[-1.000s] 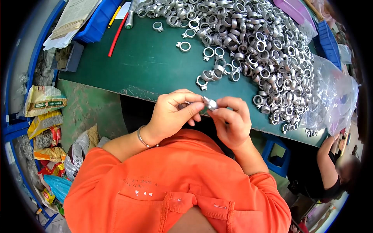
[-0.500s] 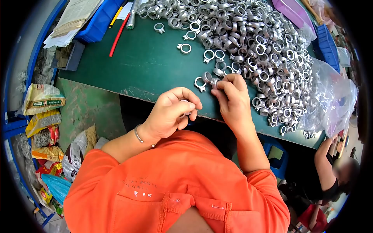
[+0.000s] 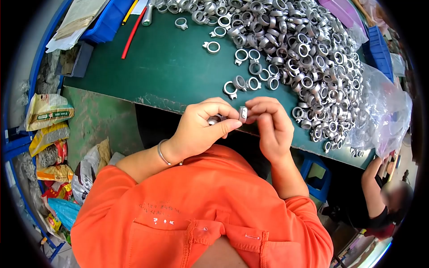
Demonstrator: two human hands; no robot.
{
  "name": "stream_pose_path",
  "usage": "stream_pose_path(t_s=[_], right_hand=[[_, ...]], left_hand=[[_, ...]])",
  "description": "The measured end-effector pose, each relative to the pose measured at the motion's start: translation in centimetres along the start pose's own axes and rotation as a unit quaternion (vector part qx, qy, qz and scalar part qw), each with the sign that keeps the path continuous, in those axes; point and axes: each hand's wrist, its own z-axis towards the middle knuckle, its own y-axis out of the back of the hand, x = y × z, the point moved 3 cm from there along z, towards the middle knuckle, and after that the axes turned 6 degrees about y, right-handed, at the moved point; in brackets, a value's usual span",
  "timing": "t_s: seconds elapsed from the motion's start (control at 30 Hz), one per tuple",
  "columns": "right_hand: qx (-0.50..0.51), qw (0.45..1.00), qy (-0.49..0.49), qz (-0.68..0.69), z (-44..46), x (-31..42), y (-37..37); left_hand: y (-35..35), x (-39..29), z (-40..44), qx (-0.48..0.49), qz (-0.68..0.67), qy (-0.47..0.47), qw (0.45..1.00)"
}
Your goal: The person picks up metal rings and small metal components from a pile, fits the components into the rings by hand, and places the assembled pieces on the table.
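Observation:
My left hand (image 3: pixel 208 125), with a bangle at its wrist, is closed around a metal ring (image 3: pixel 215 119) that shows between the thumb and fingers. Between my two hands, a small silvery ring part (image 3: pixel 243 114) is seen edge-on, pinched by the fingertips of my right hand (image 3: pixel 271 125) and close to the left fingertips. Just beyond the hands, several loose metal rings (image 3: pixel 230 88) lie on the green table (image 3: pixel 147 67). They trail off from a large pile of the same rings (image 3: pixel 308 67) at the right.
A blue bin (image 3: pixel 100 27), a red stick (image 3: pixel 134 36) and a metal-handled tool (image 3: pixel 148 14) are at the back left. A clear plastic bag (image 3: pixel 380 107) hangs over the right edge. Sacks (image 3: pixel 49 109) stand at the left. Another person's arm (image 3: pixel 373 192) is at the right.
My right hand reached to the loose rings and came back toward my left hand with a ring part. One ring near the table's front edge has left its place.

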Motion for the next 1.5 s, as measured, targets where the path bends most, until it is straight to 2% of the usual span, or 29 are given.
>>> stream_pose_path(t_s=[0.07,0.1,0.17,0.3,0.37,0.4,0.47,0.57,0.67,0.7,0.73,0.8,0.87,0.9,0.93,0.97,1.0,1.1,1.23,1.3,1.33,1.4,1.43,1.5], right_hand=[[-0.032,0.977,-0.157,0.139,-0.4,-0.3,-0.1],[-0.032,0.977,-0.158,0.139,-0.3,-0.1,0.0],[0.013,0.958,-0.213,0.191,-0.3,-0.1,-0.2],[0.074,0.951,-0.187,0.233,-0.5,-0.1,-0.5],[0.036,0.948,-0.151,0.278,-0.5,0.1,-0.9],[-0.003,0.940,-0.113,0.322,-0.4,0.2,-0.9],[0.007,0.940,-0.090,0.328,-0.6,-0.3,-0.7],[-0.017,0.947,-0.056,0.315,-0.7,-0.3,-0.6],[-0.041,0.987,0.053,0.147,-0.8,0.4,-0.8],[-0.015,0.991,0.116,0.057,-0.6,0.8,-0.7],[0.013,0.983,0.179,-0.033,-0.3,1.2,-0.6],[0.025,0.973,0.216,-0.078,0.0,1.6,-0.8],[0.017,0.990,0.137,-0.002,0.0,1.2,-0.9],[0.018,0.990,0.139,-0.001,0.2,1.3,-0.7],[0.028,0.991,0.129,-0.026,0.6,1.2,-0.5],[0.039,0.991,0.118,-0.051,1.0,1.2,-0.2],[0.027,0.984,0.088,-0.150,1.5,1.1,0.1],[0.028,0.922,0.127,-0.366,3.1,-0.6,-0.1],[0.055,0.915,0.125,-0.379,2.9,-0.6,0.0],[0.033,0.977,0.017,-0.210,2.3,-0.4,0.4],[0.034,0.977,0.017,-0.210,1.8,-0.3,0.4],[0.016,0.992,-0.116,0.045,0.6,-1.0,0.6],[0.008,0.977,-0.150,0.151,0.2,-0.9,0.3],[0.029,0.978,-0.102,0.182,-0.1,-0.6,0.2]], left_hand=[[0.0,-0.3,-0.1,-0.008,0.086,-0.089,0.992],[0.0,-0.3,-0.1,-0.008,0.086,-0.089,0.992],[-0.1,-0.4,-0.1,-0.010,0.147,-0.150,0.978],[-0.3,-0.3,-0.2,0.000,0.198,-0.216,0.956],[-0.3,-0.4,-0.5,-0.049,0.118,-0.095,0.987],[-0.1,-0.7,-0.5,-0.051,0.118,-0.096,0.987],[0.2,-0.3,-0.4,-0.023,0.001,0.035,0.999],[-0.1,-0.3,-0.2,-0.006,-0.028,0.054,0.998],[-0.3,-0.3,-0.1,0.006,-0.053,0.080,0.995],[-0.4,-0.4,-0.1,0.011,-0.052,0.092,0.994],[-0.4,-0.2,-0.1,0.011,-0.052,0.091,0.994],[-0.4,0.1,0.0,0.035,-0.067,0.064,0.995],[-0.1,0.0,0.0,0.046,-0.042,0.072,0.995],[-0.1,0.1,0.0,0.019,-0.051,0.016,0.998],[0.0,0.2,0.0,-0.008,-0.061,-0.039,0.997],[0.2,0.3,0.0,-0.014,-0.044,-0.050,0.998],[0.2,0.2,-0.1,-0.016,-0.044,-0.050,0.998],[0.2,-0.2,-0.2,-0.061,0.036,-0.085,0.994],[0.4,-0.4,-0.5,-0.070,0.066,-0.099,0.990],[0.6,-0.3,-0.5,-0.055,0.038,-0.110,0.992],[0.8,-0.6,-0.6,-0.055,0.037,-0.110,0.992],[0.8,-0.7,-0.5,0.026,-0.129,0.049,0.990],[0.7,0.0,-0.1,0.047,-0.261,0.073,0.961],[0.7,0.0,0.2,0.056,-0.273,0.085,0.957]])
